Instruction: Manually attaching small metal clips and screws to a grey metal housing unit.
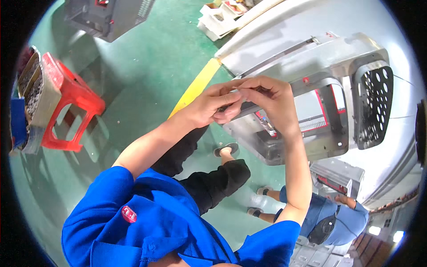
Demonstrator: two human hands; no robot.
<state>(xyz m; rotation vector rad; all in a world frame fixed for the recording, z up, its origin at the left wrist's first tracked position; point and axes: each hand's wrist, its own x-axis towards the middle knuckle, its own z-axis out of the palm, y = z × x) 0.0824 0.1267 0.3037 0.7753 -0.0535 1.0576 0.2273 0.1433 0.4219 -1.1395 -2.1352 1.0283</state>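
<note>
The left hand (218,104) and right hand (273,95) meet, fingers pinched; I cannot tell whether they grip anything. The metal casing (311,149), beyond them to the right, looks stiff, smooth and probably heavy, best held by its outer edges.

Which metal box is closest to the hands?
The big box just beside the right hand, next to the hole-dotted plate. Farther away are the vented box, upper left, and the smaller box, lower right, by another person.

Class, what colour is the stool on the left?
The stool is red; the head view shows it best.
</note>
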